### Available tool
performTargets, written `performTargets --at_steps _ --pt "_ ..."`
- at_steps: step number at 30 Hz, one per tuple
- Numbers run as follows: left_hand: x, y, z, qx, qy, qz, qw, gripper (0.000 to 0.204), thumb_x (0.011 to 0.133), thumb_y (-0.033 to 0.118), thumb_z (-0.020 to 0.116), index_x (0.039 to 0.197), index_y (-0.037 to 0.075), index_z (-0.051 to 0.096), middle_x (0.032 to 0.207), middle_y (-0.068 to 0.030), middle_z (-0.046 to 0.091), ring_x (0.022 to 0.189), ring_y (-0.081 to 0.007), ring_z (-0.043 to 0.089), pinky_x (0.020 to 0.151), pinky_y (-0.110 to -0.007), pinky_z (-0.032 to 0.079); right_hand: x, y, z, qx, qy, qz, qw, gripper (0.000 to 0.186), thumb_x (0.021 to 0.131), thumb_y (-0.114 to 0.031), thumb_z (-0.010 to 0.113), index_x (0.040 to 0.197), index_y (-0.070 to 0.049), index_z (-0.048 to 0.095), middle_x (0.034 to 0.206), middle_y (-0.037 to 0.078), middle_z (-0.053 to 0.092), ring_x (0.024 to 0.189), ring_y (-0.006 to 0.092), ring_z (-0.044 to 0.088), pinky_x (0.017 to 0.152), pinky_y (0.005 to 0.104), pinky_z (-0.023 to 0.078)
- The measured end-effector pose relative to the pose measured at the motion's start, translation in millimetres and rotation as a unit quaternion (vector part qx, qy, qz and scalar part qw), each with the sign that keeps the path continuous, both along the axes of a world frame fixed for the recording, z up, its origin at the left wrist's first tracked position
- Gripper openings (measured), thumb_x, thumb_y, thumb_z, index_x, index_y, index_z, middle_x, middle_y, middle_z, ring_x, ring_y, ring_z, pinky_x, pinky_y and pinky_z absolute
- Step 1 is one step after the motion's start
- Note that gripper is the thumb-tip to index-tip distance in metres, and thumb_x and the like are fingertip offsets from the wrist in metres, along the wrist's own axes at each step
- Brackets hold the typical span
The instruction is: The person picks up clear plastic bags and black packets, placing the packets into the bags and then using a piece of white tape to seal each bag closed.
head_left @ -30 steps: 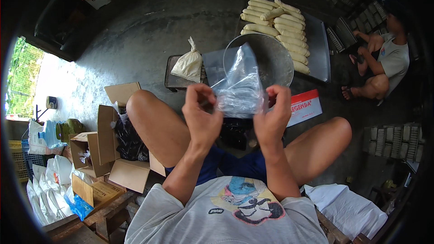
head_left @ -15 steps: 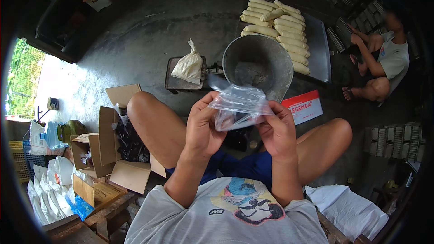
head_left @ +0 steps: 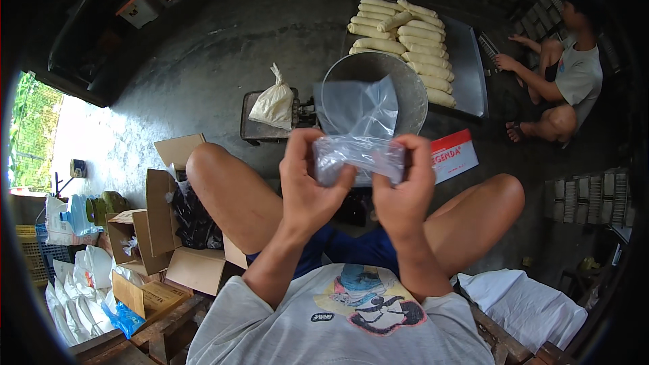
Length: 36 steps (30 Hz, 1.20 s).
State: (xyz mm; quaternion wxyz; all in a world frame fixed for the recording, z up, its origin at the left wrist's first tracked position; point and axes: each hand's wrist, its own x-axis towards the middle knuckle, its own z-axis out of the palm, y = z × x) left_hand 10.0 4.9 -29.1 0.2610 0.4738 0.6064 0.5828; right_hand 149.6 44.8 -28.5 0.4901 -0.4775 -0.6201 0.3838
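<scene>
Hands meet in front of your chest, above your bent knees. Your left hand has its grip pressed on the left end of a clear plastic bag, thumb across the front and fingers curled behind. Your right hand pinches the right end of the same bag in the same way. The lower part of the bag is bunched into a band between the two hands, and its loose upper part stands up over them.

Beyond the bag, on the floor, sits a round metal pan, which seems to rest on a dark weighing scale. A knotted white bag lies on the scale's flat top, left of the pan. Past the pan, a metal tray carries rows of pale filled packets. A red and white box lies just beside your right hand in the view. Open cardboard boxes stand by your left knee. Another person sits on the floor at the far right, near the tray.
</scene>
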Motion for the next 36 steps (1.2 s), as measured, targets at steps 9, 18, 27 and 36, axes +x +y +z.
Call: performTargets --at_steps 9,18,27,36 --pt "-23.5 22.8 -19.2 0.048 0.267 0.172 0.947 0.040 0.062 -0.012 0.065 0.100 0.002 0.059 0.100 -0.0138 0.056 0.093 -0.0294 0.058 0.067 -0.033 0.051 -9.5 32.8 -31.3 0.085 -0.119 -0.061 0.987 0.030 0.066 0.012 0.059 0.094 0.000 0.053 0.085 0.017 0.053 0.078 0.0361 0.057 0.071 0.0396 0.047" --pt "4.7 5.2 -5.4 -0.017 0.140 0.041 0.989 0.039 0.066 -0.010 0.063 0.103 -0.002 0.051 0.093 -0.0164 0.053 0.081 -0.0304 0.058 0.069 -0.036 0.050 -15.9 20.7 -59.1 -0.036 0.122 0.021 0.992 0.039 0.069 0.013 0.058 0.105 0.000 0.054 0.098 0.010 0.058 0.089 0.0199 0.060 0.077 0.0303 0.049" --pt "-16.8 59.6 -51.5 -0.146 0.006 -0.135 0.980 0.029 0.100 0.024 0.051 0.109 -0.003 0.057 0.092 -0.0145 0.064 0.089 -0.0238 0.061 0.078 -0.036 0.046 33.1 -3.8 -106.8 -0.292 0.539 0.117 0.781 0.031 0.093 -0.027 0.060 0.118 -0.009 0.058 0.110 0.004 0.062 0.101 0.0209 0.062 0.088 0.0446 0.052" --pt "26.4 145.9 -76.2 -0.102 0.211 -0.373 0.898 0.034 0.099 0.025 0.052 0.082 -0.002 0.059 0.069 -0.0193 0.055 0.065 -0.0307 0.057 0.061 -0.043 0.043 51.7 -38.2 -183.9 -0.346 0.612 -0.008 0.711 0.052 0.093 -0.034 0.061 0.137 -0.011 0.046 0.137 0.008 0.052 0.128 0.0252 0.049 0.110 0.0465 0.036"
